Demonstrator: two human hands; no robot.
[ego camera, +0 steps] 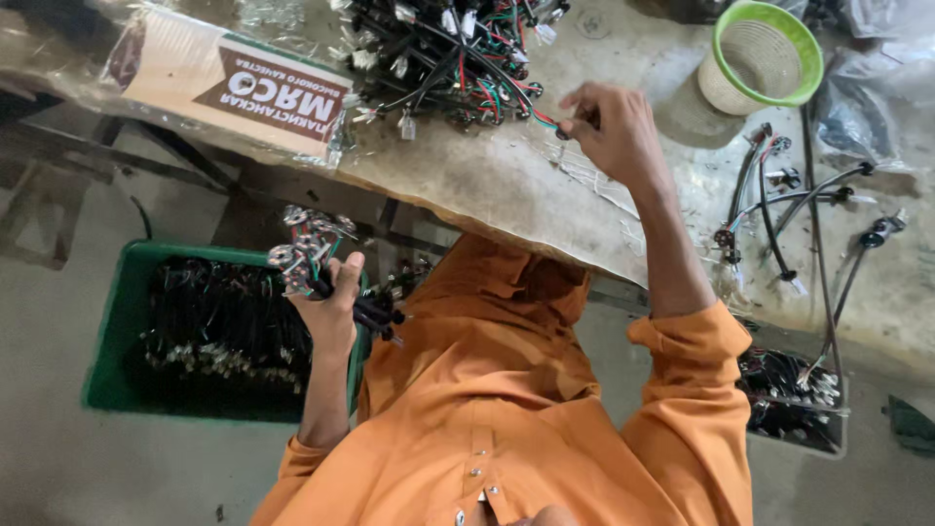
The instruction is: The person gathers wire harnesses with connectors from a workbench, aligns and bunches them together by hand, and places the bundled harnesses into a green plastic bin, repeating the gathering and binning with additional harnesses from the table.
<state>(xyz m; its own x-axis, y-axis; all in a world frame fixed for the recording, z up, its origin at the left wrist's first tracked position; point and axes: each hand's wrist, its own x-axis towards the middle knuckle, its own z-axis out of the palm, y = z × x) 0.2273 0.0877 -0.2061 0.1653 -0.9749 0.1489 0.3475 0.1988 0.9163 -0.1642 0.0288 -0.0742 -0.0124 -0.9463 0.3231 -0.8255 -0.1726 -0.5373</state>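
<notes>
- The right hand (612, 127) reaches out over the worktable (506, 185); its thumb and forefinger pinch the end of one wire lead (542, 119), red and green strands showing, at the near edge of the tangled pile of cable assemblies (443, 54).
- The remaining fingers of that hand curl loosely above the pinch, not touching the pile.
- The left hand (331, 302) is lowered beside the table edge, fingers wrapped tight around a bundle of gathered cables (310, 255), their metal connector ends fanned out above the fist and black ends sticking out toward the orange shirt (497, 390).
- Just below and behind that fist sits a green crate (122, 321) filled with more black cables.
- Well off to the far side of the right hand lie several loose black cables (779, 205) spread on the table, with a green-rimmed basket (758, 58) beyond them and a grey tray of cables (794, 399) lower down.
- Beyond the pile, away from both hands, a plastic-wrapped cardboard box (229, 83) lies on the table.
- Judged from this, the step in hand is drawing one cable out of the pile to join the held bundle.
- The next move likely calls for a clean pull that frees the single lead from its tangled neighbours, while the left grip stays firm.
</notes>
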